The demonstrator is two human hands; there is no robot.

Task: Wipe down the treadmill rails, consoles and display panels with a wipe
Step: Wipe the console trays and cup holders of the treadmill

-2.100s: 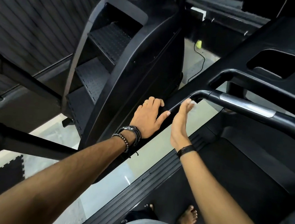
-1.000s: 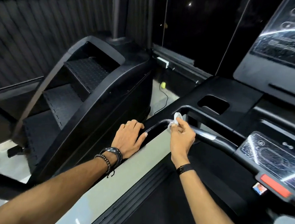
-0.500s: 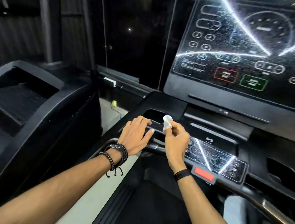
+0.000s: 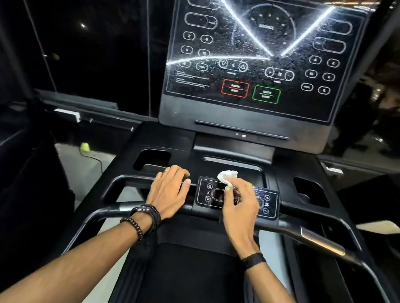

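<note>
While both arms reach forward, the big black glossy display panel (image 4: 263, 50) towers over everything, its glass speckled with dust and streaked by bright light reflections, a red-outlined and a green-outlined button low on its face. Below that display panel sits the black plastic console deck (image 4: 332, 172) with cup recesses at either side, and nearer the person the curved black handrail bar (image 4: 308, 229) runs across. Directly under the display panel, mid-bar, lies the small glossy black control pad (image 4: 270, 204) with arrow and plus-minus keys. The left hand (image 4: 168, 192) rests flat just left of that pad, fingers straight and spread. The right hand (image 4: 239, 204) hovers over the pad, pinching a crumpled white wipe (image 4: 227, 176) at its far edge.
</note>
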